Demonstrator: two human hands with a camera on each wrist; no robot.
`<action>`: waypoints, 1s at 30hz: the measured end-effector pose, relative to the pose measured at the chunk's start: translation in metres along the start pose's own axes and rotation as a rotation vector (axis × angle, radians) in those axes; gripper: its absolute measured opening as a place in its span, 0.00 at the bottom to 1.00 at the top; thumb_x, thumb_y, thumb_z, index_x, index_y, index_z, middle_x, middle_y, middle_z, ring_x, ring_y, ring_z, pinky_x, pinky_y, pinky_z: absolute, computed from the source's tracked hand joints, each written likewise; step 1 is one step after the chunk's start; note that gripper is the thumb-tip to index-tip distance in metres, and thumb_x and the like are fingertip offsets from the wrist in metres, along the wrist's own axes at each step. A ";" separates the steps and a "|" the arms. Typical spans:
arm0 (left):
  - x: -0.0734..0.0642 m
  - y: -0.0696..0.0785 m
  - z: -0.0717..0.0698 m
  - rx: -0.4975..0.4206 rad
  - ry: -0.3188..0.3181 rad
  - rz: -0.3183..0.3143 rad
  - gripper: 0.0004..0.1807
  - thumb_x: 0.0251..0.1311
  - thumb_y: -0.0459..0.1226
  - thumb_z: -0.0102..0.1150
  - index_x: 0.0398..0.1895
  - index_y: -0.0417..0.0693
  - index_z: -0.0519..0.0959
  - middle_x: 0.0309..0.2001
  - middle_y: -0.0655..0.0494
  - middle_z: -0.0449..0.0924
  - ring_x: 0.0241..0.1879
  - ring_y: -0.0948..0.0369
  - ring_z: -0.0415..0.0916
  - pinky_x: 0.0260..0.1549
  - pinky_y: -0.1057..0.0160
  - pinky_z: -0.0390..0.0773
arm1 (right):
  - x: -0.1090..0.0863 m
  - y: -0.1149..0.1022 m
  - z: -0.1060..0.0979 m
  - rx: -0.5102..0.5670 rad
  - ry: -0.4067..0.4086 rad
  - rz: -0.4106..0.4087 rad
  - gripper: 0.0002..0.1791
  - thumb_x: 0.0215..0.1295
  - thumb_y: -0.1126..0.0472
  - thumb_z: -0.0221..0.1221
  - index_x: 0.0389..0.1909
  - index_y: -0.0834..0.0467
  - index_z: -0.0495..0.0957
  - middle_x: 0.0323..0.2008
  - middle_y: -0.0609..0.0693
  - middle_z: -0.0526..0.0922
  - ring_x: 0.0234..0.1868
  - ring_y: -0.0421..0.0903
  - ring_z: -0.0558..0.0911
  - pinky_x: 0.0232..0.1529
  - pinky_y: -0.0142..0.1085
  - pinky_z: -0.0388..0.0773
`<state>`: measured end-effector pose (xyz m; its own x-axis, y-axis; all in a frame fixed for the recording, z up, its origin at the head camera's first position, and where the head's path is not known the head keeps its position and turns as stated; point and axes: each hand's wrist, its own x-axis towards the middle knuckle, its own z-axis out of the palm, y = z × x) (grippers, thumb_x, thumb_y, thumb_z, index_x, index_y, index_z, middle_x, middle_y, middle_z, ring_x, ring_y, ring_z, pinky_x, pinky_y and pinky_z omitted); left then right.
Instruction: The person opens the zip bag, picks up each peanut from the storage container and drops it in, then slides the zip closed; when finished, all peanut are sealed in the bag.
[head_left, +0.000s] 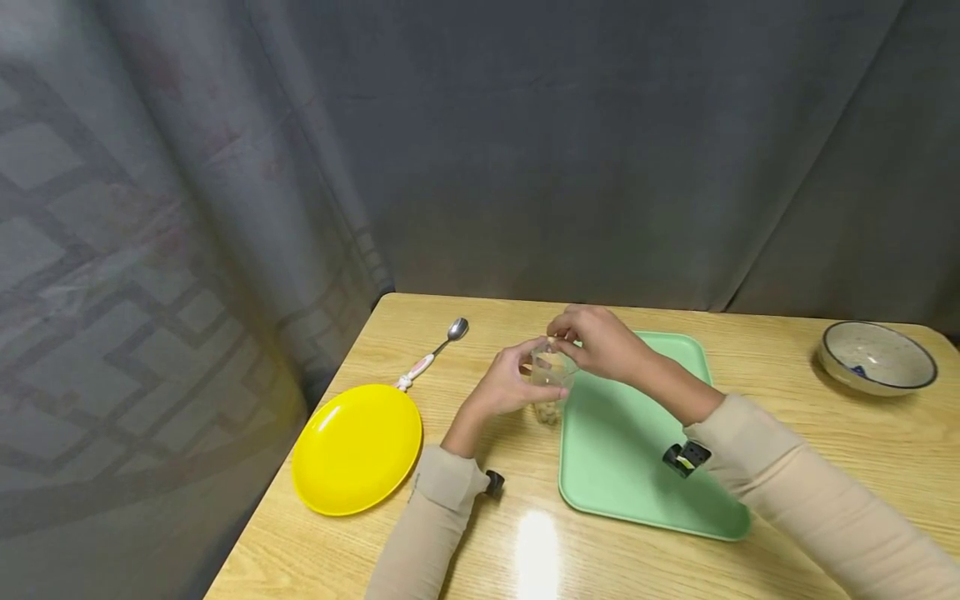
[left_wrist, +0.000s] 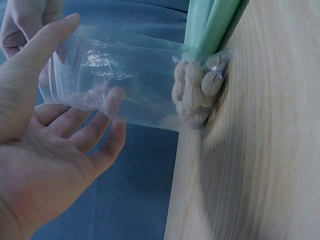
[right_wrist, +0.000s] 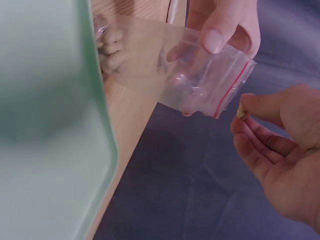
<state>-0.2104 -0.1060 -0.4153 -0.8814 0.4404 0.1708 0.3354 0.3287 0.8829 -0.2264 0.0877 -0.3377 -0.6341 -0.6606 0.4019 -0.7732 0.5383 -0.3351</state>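
A clear zip bag [left_wrist: 150,85] with a red seal line stands over the wooden table, with several peanuts in their shells [left_wrist: 192,92] gathered at its bottom. My left hand [head_left: 512,383] holds the bag near its top, thumb on one side and fingers on the other. At the bag's mouth, my right hand [head_left: 600,340] pinches a small pale peanut [right_wrist: 241,112] between thumb and fingertips. In the right wrist view that peanut is just outside the bag's opening, beside the red seal. Fingers partly hide the bag in the head view.
Right of the bag lies a green tray [head_left: 637,475], partly under my right forearm. A yellow plate [head_left: 356,450] is on the left, with a spoon [head_left: 423,364] behind it. A speckled bowl [head_left: 885,354] with a dark rim stands far right. Grey curtains [head_left: 562,167] hang behind the table.
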 end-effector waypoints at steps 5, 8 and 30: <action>-0.001 0.000 0.000 0.003 -0.001 0.000 0.43 0.51 0.44 0.77 0.71 0.48 0.68 0.58 0.53 0.77 0.48 0.61 0.77 0.41 0.62 0.79 | 0.001 -0.007 -0.002 -0.018 -0.020 0.011 0.06 0.59 0.69 0.69 0.38 0.62 0.86 0.34 0.52 0.84 0.33 0.47 0.83 0.34 0.41 0.81; -0.001 0.000 0.000 0.005 0.000 -0.007 0.43 0.51 0.44 0.77 0.71 0.50 0.68 0.57 0.55 0.77 0.49 0.61 0.77 0.42 0.61 0.79 | 0.000 -0.012 -0.004 -0.019 -0.035 0.025 0.06 0.60 0.67 0.69 0.38 0.62 0.86 0.35 0.51 0.84 0.34 0.48 0.83 0.35 0.41 0.80; -0.001 0.007 -0.006 -0.140 0.122 0.099 0.31 0.64 0.36 0.64 0.69 0.41 0.69 0.60 0.46 0.77 0.57 0.54 0.73 0.58 0.46 0.71 | -0.041 -0.028 0.009 0.005 0.206 0.253 0.08 0.60 0.68 0.59 0.24 0.59 0.84 0.23 0.47 0.81 0.22 0.41 0.76 0.24 0.37 0.74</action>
<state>-0.2094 -0.1097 -0.4068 -0.8832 0.3571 0.3040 0.3802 0.1655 0.9100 -0.1790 0.0950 -0.3525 -0.7940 -0.3863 0.4695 -0.5917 0.6687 -0.4504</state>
